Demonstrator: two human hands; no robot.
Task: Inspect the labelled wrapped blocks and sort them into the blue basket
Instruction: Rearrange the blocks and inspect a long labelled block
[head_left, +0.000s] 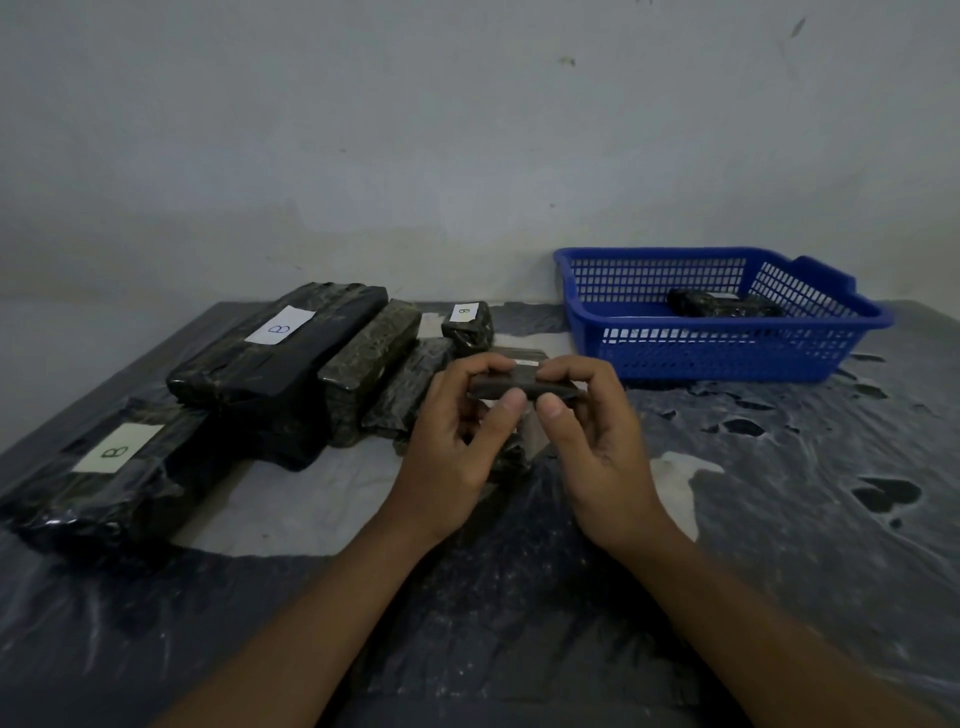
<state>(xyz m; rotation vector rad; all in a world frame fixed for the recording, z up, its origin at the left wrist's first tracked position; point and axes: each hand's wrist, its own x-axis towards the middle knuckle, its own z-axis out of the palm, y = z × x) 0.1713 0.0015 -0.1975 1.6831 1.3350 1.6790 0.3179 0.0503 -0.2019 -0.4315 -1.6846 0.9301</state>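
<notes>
Hands meet over the middle of the table (779, 519), both pinching one small flat block (524, 387) held level above the dark plastic sheet. The left hand (457, 441) has its thumb on the near edge and its fingers curled over the far edge; the right hand (587, 431) grips the other end the same way, thumb in front and fingers on top. The two thumbs sit close together, nearly touching. Whether this block carries a label cannot be told. To the left lie more wrapped blocks: a large one (280, 353) with a white label marked B, a nearer large one (104, 478) at the left edge also marked B, two unlabelled long ones (369, 364) beside them, and a small one (467, 327) further back with a label on top. The basket (727, 353) stands at the far right against the wall, well apart from the hands, with one wrapped block (722, 304) lying inside it.
</notes>
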